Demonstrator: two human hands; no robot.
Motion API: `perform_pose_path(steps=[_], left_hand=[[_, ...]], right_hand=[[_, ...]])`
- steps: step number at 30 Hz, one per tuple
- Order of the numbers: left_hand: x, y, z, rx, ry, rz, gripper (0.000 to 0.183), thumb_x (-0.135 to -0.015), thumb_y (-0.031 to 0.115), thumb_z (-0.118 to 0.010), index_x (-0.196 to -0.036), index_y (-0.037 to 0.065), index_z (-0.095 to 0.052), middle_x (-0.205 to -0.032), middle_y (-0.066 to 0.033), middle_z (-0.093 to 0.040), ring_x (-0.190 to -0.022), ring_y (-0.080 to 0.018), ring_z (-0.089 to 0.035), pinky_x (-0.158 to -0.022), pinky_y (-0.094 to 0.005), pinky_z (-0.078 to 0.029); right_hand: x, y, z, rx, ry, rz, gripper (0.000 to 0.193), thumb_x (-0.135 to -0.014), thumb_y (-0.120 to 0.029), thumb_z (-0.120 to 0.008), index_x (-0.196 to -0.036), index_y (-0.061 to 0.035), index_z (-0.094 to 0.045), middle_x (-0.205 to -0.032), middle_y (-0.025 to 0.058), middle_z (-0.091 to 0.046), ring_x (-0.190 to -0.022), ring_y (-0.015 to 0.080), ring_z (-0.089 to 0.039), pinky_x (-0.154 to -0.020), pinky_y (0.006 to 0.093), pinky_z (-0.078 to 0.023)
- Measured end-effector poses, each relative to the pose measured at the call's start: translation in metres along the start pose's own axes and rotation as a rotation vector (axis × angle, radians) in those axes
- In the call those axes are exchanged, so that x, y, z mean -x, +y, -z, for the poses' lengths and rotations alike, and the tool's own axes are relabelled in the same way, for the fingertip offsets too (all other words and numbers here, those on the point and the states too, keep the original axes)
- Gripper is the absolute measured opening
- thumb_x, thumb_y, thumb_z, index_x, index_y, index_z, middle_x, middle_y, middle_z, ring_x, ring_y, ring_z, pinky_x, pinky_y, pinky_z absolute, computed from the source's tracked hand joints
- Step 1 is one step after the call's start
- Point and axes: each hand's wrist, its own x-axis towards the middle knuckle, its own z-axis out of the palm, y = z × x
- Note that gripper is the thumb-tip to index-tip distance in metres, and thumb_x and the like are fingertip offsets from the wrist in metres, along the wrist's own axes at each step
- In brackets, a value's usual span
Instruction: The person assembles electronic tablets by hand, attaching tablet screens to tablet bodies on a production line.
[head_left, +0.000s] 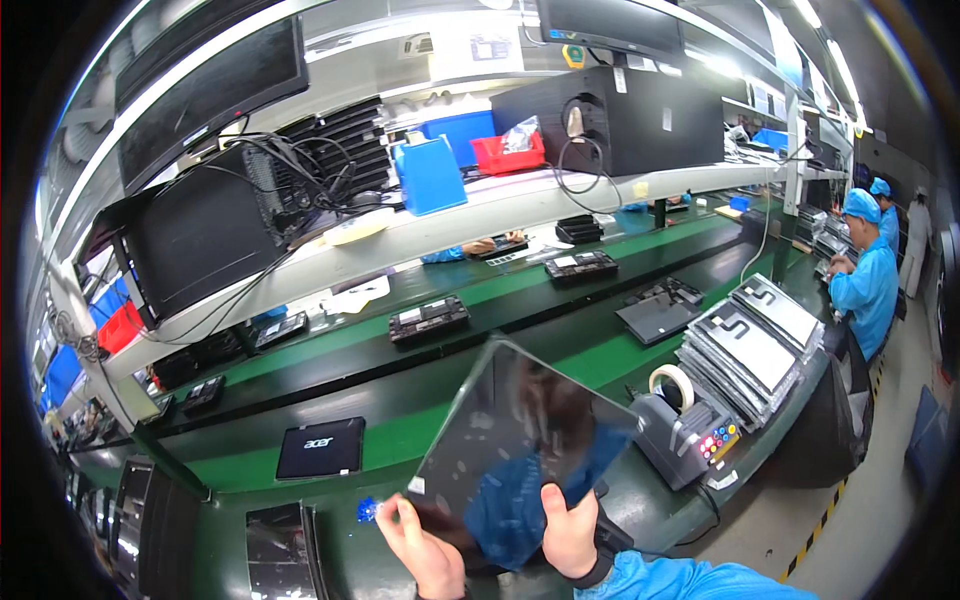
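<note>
In front of me is a dark, glossy laptop screen panel point(480, 430), tilted, with reflections and smudges across its face. My right hand point(572, 535) grips its lower edge, thumb on the glossy side. My left hand point(428, 555) is closed in a pinch beside the panel's lower left edge; what its fingertips hold, if anything, is hard to make out. Right by those fingertips is a small crumpled blue piece point(368, 510); whether they touch it I cannot tell. Farther left, a black laptop lid point(320, 448) lies flat on the green bench, and a dark glossy panel point(280, 550) lies nearer.
At right stand a grey tape dispenser point(680, 440) with a tape roll point(671, 388) and stacked wrapped panels point(750, 345). Opened laptop bases point(428, 318) line the conveyor beyond. A shelf point(480, 205) with monitors and bins spans above. A co-worker in blue point(866, 275) sits far right.
</note>
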Motion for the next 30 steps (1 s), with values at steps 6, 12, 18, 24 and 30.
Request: perform_pose_path(steps=[6,12,18,24,30], left_hand=[[0.084,0.043,0.016,-0.125,-0.067,0.336,0.029,-0.094,0.015,-0.051,-0.119,0.002,-0.048,-0.115,-0.0087,-0.052,-0.098,-0.0166,-0.050,-0.083,-0.0286,-0.043],[0.044,0.060,0.011,-0.359,-0.433,0.185,0.034,-0.096,0.018,-0.048,-0.123,-0.002,-0.045,-0.111,-0.0096,-0.058,-0.095,-0.0184,-0.055,-0.084,-0.0299,-0.045],[0.047,0.026,0.000,-0.293,-0.426,0.349,0.033,-0.095,0.022,-0.050,-0.119,-0.001,-0.049,-0.108,-0.0069,-0.058,-0.090,-0.0166,-0.055,-0.080,-0.0297,-0.044],[0.072,0.041,-0.021,-0.449,-0.327,0.290,0.027,-0.095,0.016,-0.050,-0.112,-0.005,-0.055,-0.104,-0.0070,-0.061,-0.089,-0.0148,-0.053,-0.080,-0.0276,-0.042],[0.075,0.029,0.000,-0.302,-0.301,0.386,0.029,-0.096,0.018,-0.050,-0.115,-0.003,-0.054,-0.100,-0.0050,-0.060,-0.086,-0.0138,-0.054,-0.077,-0.0266,-0.044]], right_hand=[[-0.027,-0.009,0.037,0.033,-0.142,-0.165,0.027,-0.091,-0.013,-0.058,-0.114,0.0017,-0.053,-0.105,0.0029,-0.058,-0.094,0.0112,-0.051,-0.085,0.0263,-0.041],[-0.023,-0.032,0.074,0.247,-0.490,-0.468,0.026,-0.091,-0.022,-0.060,-0.103,0.0004,-0.055,-0.091,0.0000,-0.058,-0.083,0.0063,-0.050,-0.072,0.0233,-0.044],[-0.028,-0.049,0.077,0.883,-0.589,0.122,0.023,-0.092,-0.024,-0.054,-0.085,-0.0033,-0.053,-0.067,0.0115,-0.057,-0.059,0.0268,-0.058,-0.051,0.0346,-0.043],[-0.050,-0.041,0.089,1.048,-0.586,0.327,0.029,-0.092,-0.025,-0.052,-0.072,-0.0048,-0.053,-0.064,0.0113,-0.058,-0.059,0.0322,-0.058,-0.049,0.0390,-0.045],[-0.054,-0.019,0.105,0.093,-0.593,-0.566,0.044,-0.100,-0.035,-0.037,-0.072,-0.0055,-0.053,-0.056,-0.0011,-0.051,-0.047,0.0046,-0.046,-0.045,0.0191,-0.036]])
